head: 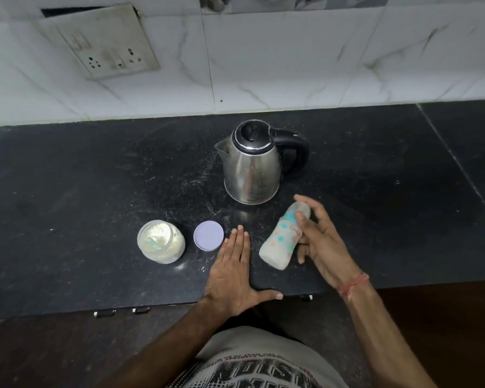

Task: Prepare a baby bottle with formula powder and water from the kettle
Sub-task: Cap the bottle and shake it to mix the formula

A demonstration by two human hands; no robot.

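Observation:
My right hand (321, 242) grips a capped baby bottle (280, 242) with milky contents, tilted above the black counter; it looks motion-blurred. My left hand (233, 271) lies flat on the counter with straight fingers, near the front edge. A steel kettle (251, 166) with a black lid and handle stands behind the bottle, spout pointing left. An open glass jar of formula powder (160, 241), with a scoop inside, stands at the left. Its lilac lid (208, 236) lies beside it, just left of my left fingertips.
The black stone counter (81, 197) runs to a white tiled wall at the back, with a socket plate (104, 43) at the upper left. Cabinet handles (104, 313) show below the counter's front edge.

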